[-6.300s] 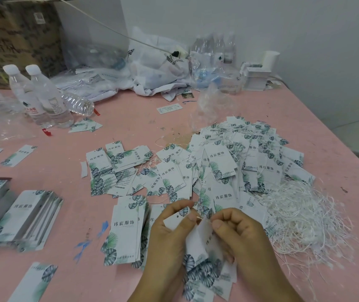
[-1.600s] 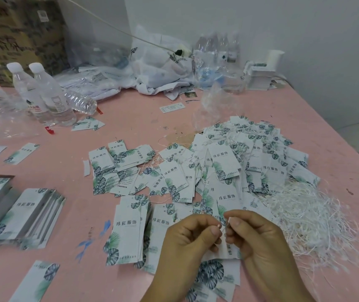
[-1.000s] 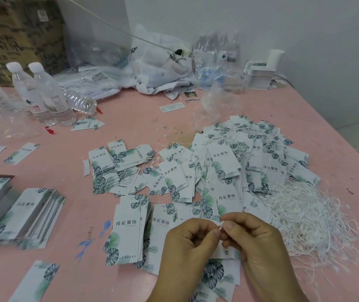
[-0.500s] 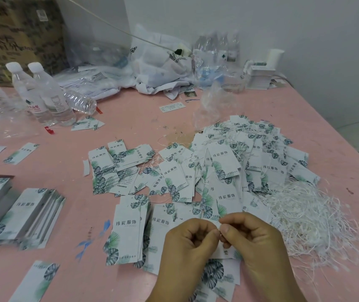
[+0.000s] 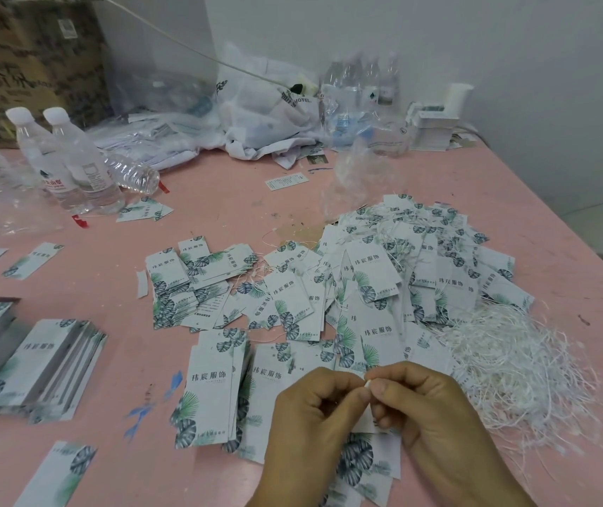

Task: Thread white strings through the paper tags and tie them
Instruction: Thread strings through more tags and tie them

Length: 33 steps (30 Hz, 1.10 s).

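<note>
Bare pink table (image 5: 219,199) mid-left; tag heap (image 5: 384,287) ahead, string tangle (image 5: 512,367) right (bottles (image 5: 69,166) far left).

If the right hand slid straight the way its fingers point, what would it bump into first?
The right hand points leftward, fingertips pinching a bit of white string. Almost at once it would meet the left hand, whose thumb pinches the same string; they look nearly touching, though depth is hard to judge.

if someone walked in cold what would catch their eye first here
Probably the big heap of leaf-print paper tags spread across the middle of the pink table, with a tangle of white strings at its right edge. Nearest the camera, the left hand and right hand meet, pinching something small and white over a tag.
</note>
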Tool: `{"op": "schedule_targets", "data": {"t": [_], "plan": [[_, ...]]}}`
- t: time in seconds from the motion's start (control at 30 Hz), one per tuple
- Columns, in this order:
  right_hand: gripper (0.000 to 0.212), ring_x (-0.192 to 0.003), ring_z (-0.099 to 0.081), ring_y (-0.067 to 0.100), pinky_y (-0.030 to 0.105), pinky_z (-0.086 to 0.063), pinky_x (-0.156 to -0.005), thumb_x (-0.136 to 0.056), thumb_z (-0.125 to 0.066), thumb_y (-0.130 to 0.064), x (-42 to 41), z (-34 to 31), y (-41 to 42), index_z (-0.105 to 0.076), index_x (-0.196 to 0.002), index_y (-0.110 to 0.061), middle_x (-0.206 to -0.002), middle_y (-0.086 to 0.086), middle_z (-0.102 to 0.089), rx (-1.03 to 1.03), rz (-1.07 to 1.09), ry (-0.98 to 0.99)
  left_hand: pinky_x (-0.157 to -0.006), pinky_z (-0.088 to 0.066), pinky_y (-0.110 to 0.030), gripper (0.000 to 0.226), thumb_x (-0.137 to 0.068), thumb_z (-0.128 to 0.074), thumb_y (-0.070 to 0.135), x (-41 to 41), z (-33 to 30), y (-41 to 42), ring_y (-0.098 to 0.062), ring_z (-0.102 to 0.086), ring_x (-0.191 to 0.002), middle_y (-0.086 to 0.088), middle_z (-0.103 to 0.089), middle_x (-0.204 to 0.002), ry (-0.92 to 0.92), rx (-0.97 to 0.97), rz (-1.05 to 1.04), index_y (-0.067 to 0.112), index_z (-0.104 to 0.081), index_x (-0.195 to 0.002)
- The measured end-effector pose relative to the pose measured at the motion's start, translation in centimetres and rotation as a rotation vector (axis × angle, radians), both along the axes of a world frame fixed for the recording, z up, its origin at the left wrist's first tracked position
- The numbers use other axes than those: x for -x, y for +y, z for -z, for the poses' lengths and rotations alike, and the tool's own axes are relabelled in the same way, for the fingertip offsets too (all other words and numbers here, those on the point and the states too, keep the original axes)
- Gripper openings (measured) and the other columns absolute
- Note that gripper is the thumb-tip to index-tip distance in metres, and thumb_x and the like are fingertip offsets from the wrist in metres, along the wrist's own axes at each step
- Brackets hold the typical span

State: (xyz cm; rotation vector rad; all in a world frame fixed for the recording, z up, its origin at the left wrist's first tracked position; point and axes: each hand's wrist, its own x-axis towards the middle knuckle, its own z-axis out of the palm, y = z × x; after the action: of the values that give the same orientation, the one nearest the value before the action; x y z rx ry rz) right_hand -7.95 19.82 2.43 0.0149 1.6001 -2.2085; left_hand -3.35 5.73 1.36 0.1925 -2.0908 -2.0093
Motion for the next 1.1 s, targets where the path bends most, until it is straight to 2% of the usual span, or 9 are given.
{"op": "schedule_targets", "data": {"t": [0.2, 0.3, 0.47, 0.57, 0.67, 0.8, 0.87, 1.03, 1.1], "plan": [[0.027, -0.055, -0.058, 0.015, 0.021, -0.049, -0.051, -0.06, -0.078, -0.018, -0.1, 0.4, -0.1, -0.077, -0.083, -0.003, -0.06, 0.013, -0.063, -0.035, 0.008, 0.036, -0.049, -0.036, -0.018, 0.019, -0.073, -0.07, 0.048, -0.1, -0.4, 0.2, -0.003, -0.044, -0.05, 0.005, -0.059, -0.059, 0.043, 0.019, -0.018, 0.029, -0.073, -0.075], [0.027, -0.062, -0.061, 0.017, 0.021, -0.051, -0.057, -0.065, -0.079, -0.02, -0.2, 0.0, 0.0, -0.078, -0.09, -0.009, -0.069, 0.012, -0.067, -0.044, 0.0, 0.091, -0.05, -0.038, -0.025, 0.02, -0.071, -0.07, 0.045, 0.0, -0.5, -0.1, -0.009, -0.045, -0.051, 0.003, -0.059, -0.058, 0.019, -0.051, -0.011, 0.026, -0.073, -0.075], [0.048, -0.105, -0.062, 0.001, 0.02, -0.046, -0.087, -0.075, -0.06, -0.02, -0.6, -0.6, 0.4, -0.063, -0.116, -0.044, -0.112, -0.018, -0.069, -0.547, -0.005, 0.432, -0.048, -0.041, -0.021, 0.019, -0.063, -0.075, 0.036, 0.4, -0.8, -0.9, -0.012, -0.048, -0.048, -0.004, -0.061, -0.056, -0.007, -0.308, 0.064, 0.018, -0.073, -0.07], [0.059, -0.123, -0.051, -0.006, 0.016, -0.042, -0.096, -0.08, -0.059, -0.018, -1.4, -0.9, -0.1, -0.05, -0.128, -0.051, -0.13, -0.026, -0.058, -0.508, -0.271, 0.475, -0.042, -0.039, -0.018, 0.017, -0.06, -0.08, 0.029, 0.6, -0.9, -1.2, -0.013, -0.048, -0.043, -0.007, -0.061, -0.056, 0.014, -0.53, 0.158, 0.015, -0.072, -0.067], [0.054, -0.114, -0.058, -0.006, 0.005, -0.044, -0.088, -0.079, -0.068, -0.03, -1.5, -1.1, -0.4, -0.051, -0.123, -0.056, -0.123, -0.027, -0.062, -0.435, -0.413, 0.429, -0.04, -0.038, -0.018, 0.035, -0.056, -0.092, 0.036, 0.8, -0.9, -1.8, -0.011, -0.045, -0.039, -0.008, -0.057, -0.055, 0.053, -0.678, 0.212, 0.011, -0.071, -0.069], [0.057, -0.107, -0.063, 0.002, 0.021, -0.047, -0.092, -0.065, -0.077, -0.052, -1.0, -1.0, -0.1, -0.058, -0.119, -0.047, -0.112, -0.014, -0.066, -0.499, -0.339, 0.436, -0.047, -0.048, -0.02, 0.039, -0.046, -0.098, 0.031, 1.0, -1.0, -2.6, -0.009, -0.049, -0.043, -0.009, -0.067, -0.079, 0.055, -0.855, 0.212, 0.011, -0.071, -0.066], [0.055, -0.095, -0.063, 0.004, 0.018, -0.045, -0.086, -0.063, -0.077, -0.057, -0.9, -0.9, -0.1, -0.062, -0.113, -0.04, -0.1, -0.011, -0.063, -0.518, -0.316, 0.495, -0.05, -0.047, -0.019, 0.037, -0.047, -0.099, 0.027, 1.0, -1.2, -2.6, -0.009, -0.055, -0.05, -0.01, -0.067, -0.079, 0.055, -0.908, 0.239, 0.011, -0.07, -0.066], [0.057, -0.1, -0.065, 0.015, 0.036, -0.048, -0.09, -0.066, -0.082, -0.054, -1.1, -0.6, -0.3, -0.061, -0.113, -0.03, -0.103, -0.001, -0.067, -0.444, -0.352, 0.461, -0.055, -0.054, -0.02, 0.034, -0.052, -0.098, 0.022, 0.7, -1.5, -2.6, -0.01, -0.06, -0.056, -0.011, -0.069, -0.082, 0.074, -1.052, 0.274, 0.012, -0.07, -0.069], [0.044, -0.106, -0.065, 0.015, 0.036, -0.049, -0.094, -0.07, -0.082, -0.043, -1.3, -0.4, -0.6, -0.062, -0.107, -0.034, -0.107, -0.001, -0.07, -0.418, -0.362, 0.442, -0.069, -0.058, -0.025, 0.02, -0.073, -0.087, 0.017, 0.8, -1.5, -3.0, -0.015, -0.066, -0.071, -0.014, -0.069, -0.093, 0.147, -1.175, 0.374, 0.009, -0.07, -0.081]]}}
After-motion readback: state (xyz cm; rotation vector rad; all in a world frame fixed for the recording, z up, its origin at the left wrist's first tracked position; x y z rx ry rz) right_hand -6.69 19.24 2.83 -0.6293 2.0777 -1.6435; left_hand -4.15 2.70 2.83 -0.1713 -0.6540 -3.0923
